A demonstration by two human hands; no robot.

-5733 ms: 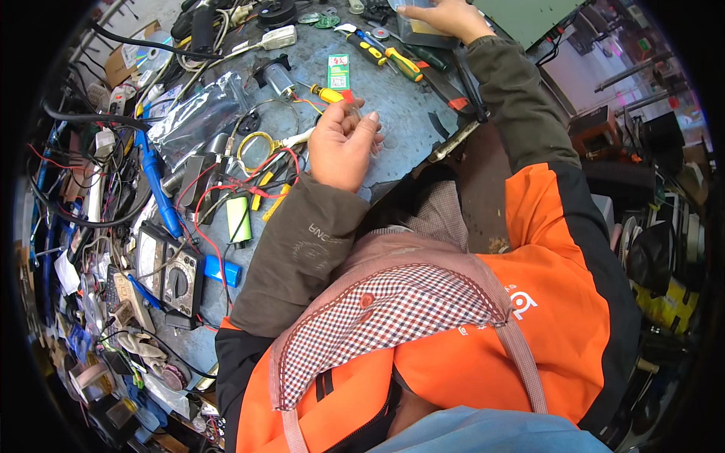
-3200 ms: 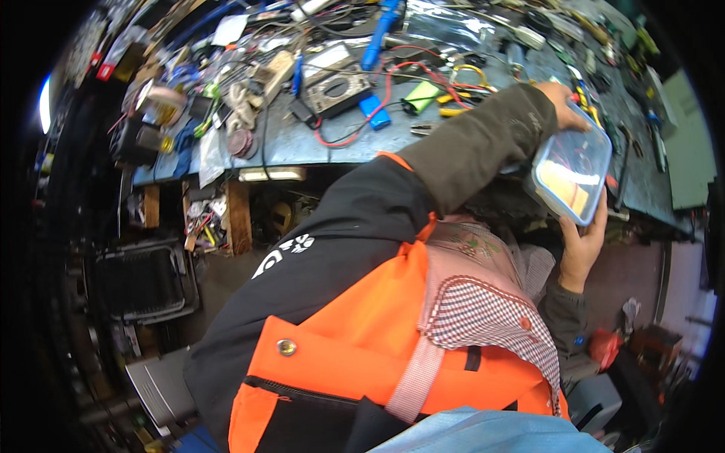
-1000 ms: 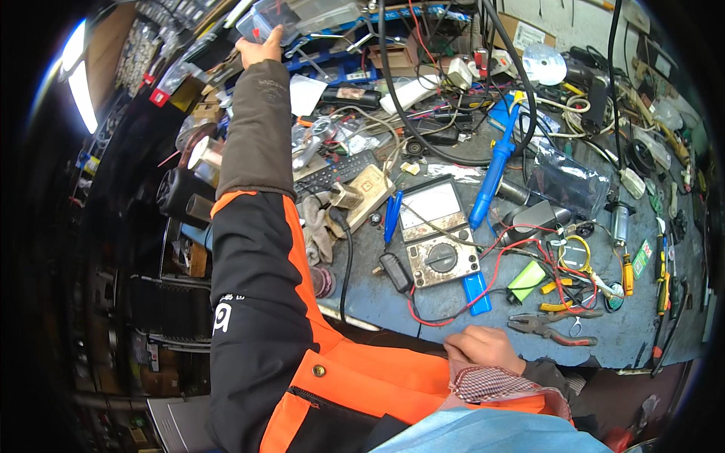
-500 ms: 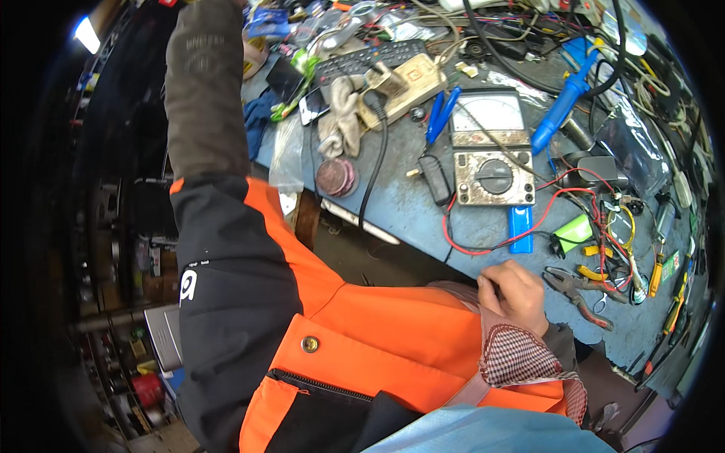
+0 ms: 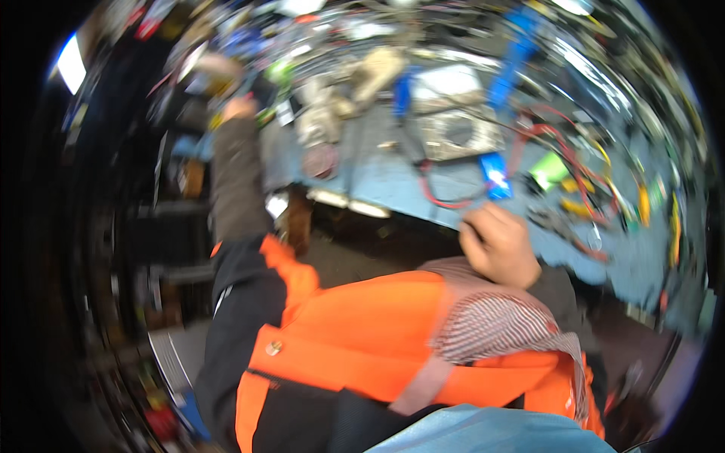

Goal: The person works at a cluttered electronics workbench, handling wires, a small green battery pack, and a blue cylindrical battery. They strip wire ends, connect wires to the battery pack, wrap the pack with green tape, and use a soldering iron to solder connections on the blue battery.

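Observation:
My left arm stretches to the far left side of the bench. My left hand (image 5: 239,108) is smeared by motion beside a jumble of small things, so its fingers cannot be made out. At the bench's front edge my right hand (image 5: 500,245) rests with its fingers curled in, and I see nothing in it. Closest to it is a small blue block-shaped thing (image 5: 495,177). Just behind that lies an analog multimeter (image 5: 457,134) with red and black leads. Right of the hand are pliers (image 5: 555,224) and a bright green cylindrical thing (image 5: 549,171).
A blue tool (image 5: 513,57), probably a desoldering pump, lies beyond the meter. Light-coloured gloves (image 5: 317,121) and a round reddish tin (image 5: 320,161) sit on the left part of the blue bench (image 5: 377,177). Cables and loose parts crowd the back and right. Dark shelving stands left.
The view has shifted and blurred, with the bench things now further left and higher. My left arm has drawn back, bringing the hand into view. My right hand stays curled at the bench edge.

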